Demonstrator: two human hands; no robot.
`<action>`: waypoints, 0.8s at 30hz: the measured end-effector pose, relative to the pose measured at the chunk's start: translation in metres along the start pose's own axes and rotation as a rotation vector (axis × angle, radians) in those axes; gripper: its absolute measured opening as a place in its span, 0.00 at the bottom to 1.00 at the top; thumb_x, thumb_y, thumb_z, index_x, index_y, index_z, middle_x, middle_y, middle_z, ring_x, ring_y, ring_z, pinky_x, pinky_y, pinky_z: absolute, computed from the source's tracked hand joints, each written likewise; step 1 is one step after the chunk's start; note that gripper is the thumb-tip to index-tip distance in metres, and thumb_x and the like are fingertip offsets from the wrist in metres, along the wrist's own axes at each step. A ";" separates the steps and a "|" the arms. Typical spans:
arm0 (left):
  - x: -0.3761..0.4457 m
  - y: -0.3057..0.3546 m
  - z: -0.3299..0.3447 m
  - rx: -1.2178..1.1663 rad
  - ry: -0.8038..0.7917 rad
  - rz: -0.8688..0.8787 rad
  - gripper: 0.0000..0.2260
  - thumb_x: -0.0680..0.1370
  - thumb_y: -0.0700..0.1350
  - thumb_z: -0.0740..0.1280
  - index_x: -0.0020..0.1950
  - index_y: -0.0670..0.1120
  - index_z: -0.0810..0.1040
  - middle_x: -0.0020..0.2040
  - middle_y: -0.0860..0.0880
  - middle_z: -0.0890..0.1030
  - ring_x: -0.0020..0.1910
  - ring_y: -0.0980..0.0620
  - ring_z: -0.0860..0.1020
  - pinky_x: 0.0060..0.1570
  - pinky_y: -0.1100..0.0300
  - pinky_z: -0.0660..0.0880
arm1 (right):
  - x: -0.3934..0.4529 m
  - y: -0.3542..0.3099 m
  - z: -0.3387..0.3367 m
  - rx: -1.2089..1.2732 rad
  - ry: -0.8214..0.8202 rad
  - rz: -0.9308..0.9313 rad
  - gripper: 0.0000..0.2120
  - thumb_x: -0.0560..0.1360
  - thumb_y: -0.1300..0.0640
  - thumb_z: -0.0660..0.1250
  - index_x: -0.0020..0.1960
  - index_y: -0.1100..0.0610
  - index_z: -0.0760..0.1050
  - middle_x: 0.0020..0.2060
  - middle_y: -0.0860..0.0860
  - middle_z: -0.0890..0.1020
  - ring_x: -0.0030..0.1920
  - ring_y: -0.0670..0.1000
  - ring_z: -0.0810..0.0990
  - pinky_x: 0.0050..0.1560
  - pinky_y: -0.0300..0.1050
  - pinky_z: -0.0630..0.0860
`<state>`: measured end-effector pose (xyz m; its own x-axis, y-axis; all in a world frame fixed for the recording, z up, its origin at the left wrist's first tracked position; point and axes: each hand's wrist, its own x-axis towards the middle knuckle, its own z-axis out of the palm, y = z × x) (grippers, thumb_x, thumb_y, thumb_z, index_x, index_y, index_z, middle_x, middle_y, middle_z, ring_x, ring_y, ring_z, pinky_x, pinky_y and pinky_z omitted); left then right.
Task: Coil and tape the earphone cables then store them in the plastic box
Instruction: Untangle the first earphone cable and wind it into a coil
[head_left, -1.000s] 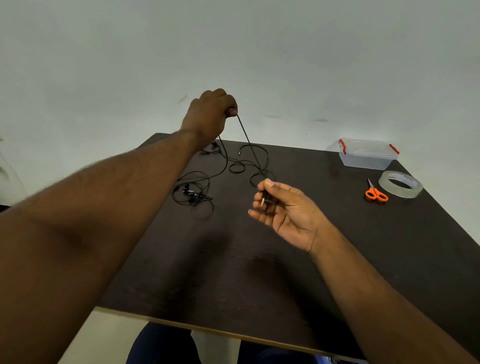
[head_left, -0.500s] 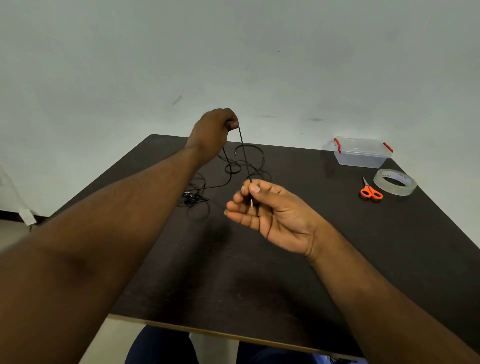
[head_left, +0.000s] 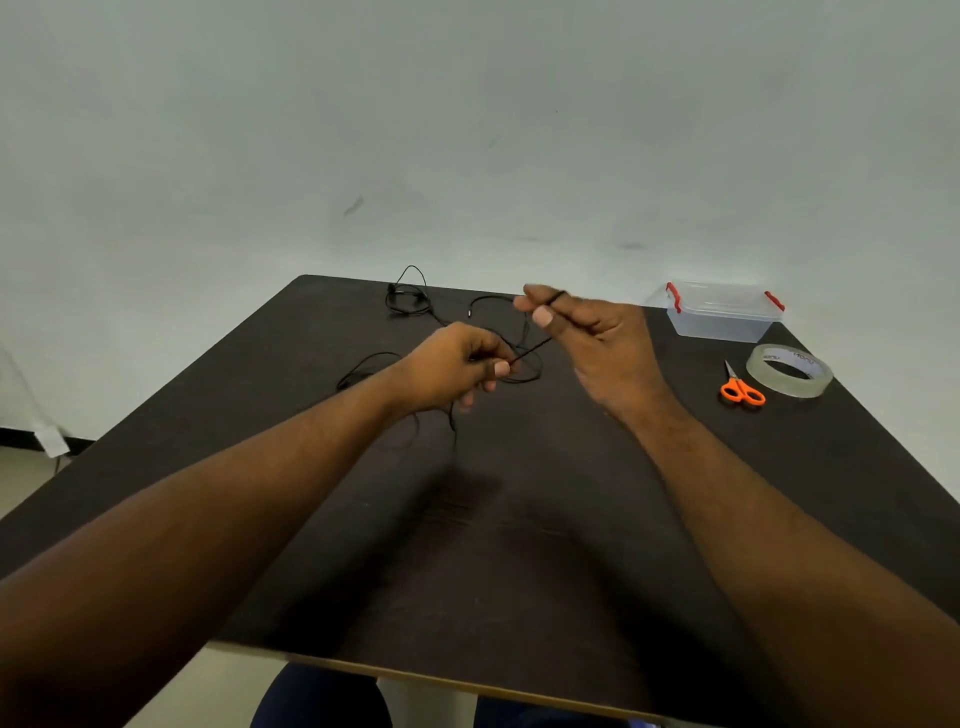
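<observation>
Coiling is just starting. The cable (head_left: 410, 301) lies mostly loose on the far-middle surface (head_left: 493, 545). The left hand (head_left: 452, 371) pinches a strand in curled fingers; the right hand (head_left: 592, 332) has the cable looped round a raised finger. Next, I judge, the left must wind more turns onto that finger. Box (head_left: 722, 312), scissors (head_left: 740, 388) and tape (head_left: 789, 371) wait far right.

Black earphone cable (head_left: 530, 353); clear plastic box (head_left: 722, 317), red latches; orange-handled scissors (head_left: 742, 388); dark brown table (head_left: 519, 519).
</observation>
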<state>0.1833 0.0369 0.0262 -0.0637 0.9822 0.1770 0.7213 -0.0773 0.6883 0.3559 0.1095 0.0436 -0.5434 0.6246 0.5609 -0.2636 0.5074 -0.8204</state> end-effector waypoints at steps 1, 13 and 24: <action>-0.002 0.001 -0.002 0.012 -0.011 -0.016 0.05 0.80 0.42 0.66 0.47 0.49 0.80 0.35 0.51 0.80 0.27 0.59 0.75 0.31 0.62 0.74 | 0.000 0.009 -0.004 -0.097 -0.042 -0.010 0.12 0.75 0.68 0.67 0.58 0.61 0.78 0.53 0.54 0.83 0.55 0.41 0.81 0.58 0.35 0.75; 0.002 0.041 -0.030 0.461 -0.044 0.147 0.05 0.77 0.42 0.68 0.48 0.46 0.84 0.44 0.53 0.82 0.45 0.55 0.79 0.46 0.59 0.75 | -0.008 0.047 -0.014 -0.535 -0.323 0.124 0.13 0.76 0.55 0.69 0.46 0.66 0.82 0.45 0.60 0.85 0.39 0.41 0.79 0.38 0.43 0.74; 0.005 0.043 -0.041 -0.176 -0.069 0.159 0.04 0.76 0.40 0.71 0.48 0.42 0.84 0.42 0.46 0.85 0.40 0.45 0.81 0.40 0.53 0.78 | -0.019 -0.014 -0.005 0.394 -0.419 0.622 0.15 0.72 0.62 0.66 0.58 0.62 0.79 0.54 0.61 0.83 0.51 0.62 0.84 0.48 0.63 0.81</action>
<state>0.1859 0.0316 0.0855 0.0921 0.9642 0.2487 0.5867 -0.2543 0.7688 0.3741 0.0937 0.0449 -0.9115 0.4102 -0.0293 -0.0350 -0.1484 -0.9883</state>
